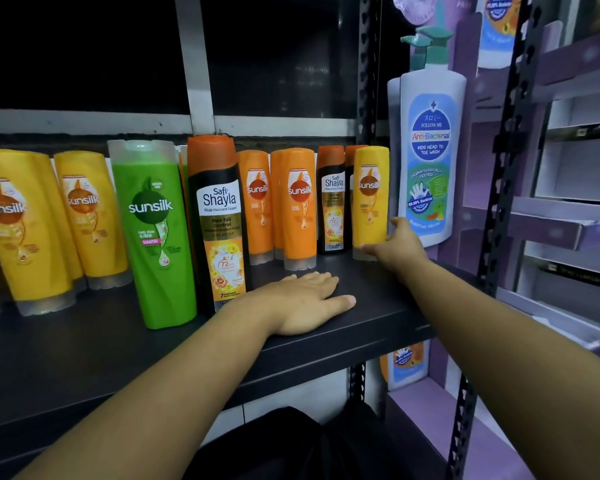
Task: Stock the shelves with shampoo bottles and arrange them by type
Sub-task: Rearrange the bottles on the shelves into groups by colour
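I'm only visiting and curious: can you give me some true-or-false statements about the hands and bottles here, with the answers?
1. The left hand lies flat on the shelf. True.
2. The right hand grips the green bottle. False: it holds the rightmost yellow bottle near its base.
3. The green bottle stands beside a Safi Shayla bottle. True.
4. The white pump bottle lies on its side. False: it stands upright in the purple display.
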The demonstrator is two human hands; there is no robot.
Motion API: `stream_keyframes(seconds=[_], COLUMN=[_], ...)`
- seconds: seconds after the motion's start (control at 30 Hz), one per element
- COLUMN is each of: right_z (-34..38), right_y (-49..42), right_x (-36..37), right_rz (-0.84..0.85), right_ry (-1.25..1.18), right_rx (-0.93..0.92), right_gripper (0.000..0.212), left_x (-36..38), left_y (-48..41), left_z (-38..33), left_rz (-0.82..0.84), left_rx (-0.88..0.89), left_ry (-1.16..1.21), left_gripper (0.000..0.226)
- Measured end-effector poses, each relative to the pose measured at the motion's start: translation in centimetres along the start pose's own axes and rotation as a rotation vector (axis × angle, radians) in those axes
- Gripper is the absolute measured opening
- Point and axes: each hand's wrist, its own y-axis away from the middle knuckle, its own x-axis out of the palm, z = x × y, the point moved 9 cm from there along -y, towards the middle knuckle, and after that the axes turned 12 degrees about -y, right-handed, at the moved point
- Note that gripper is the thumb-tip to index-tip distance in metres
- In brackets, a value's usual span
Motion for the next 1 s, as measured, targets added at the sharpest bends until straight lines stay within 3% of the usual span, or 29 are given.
stream_keyframes(seconds=[0.1, 0.27, 0.43, 1.0], right_z=[0.4, 0.8, 0.9, 1.2], right_y=[0.3, 0.6, 0.9, 2.8], right_x=[0.1, 0.4, 0.0, -0.1], right_rz=[-0.005, 0.015, -0.002, 0.091], right_ry=[0.008, 0.019, -0.089, -0.067], right_rx=[-0.021, -0.062, -0.061, -0.003], right_gripper=[0.101, 0.070, 0.083, 0.063], left_x=[0.0, -0.1, -0.2, -0.7], left_y=[0.1, 0.1, 0.2, -0.1], left_z=[-0.1, -0.1, 0.0, 1.3], left_rz=[0.000, -0.005, -0.017, -0.120], left_rx=[-0.003, -0.013, -0.028, -0.088], left_ry=[0.003, 0.006, 0.041, 0.152], left_gripper=[0.073, 0.073, 0.073, 0.075])
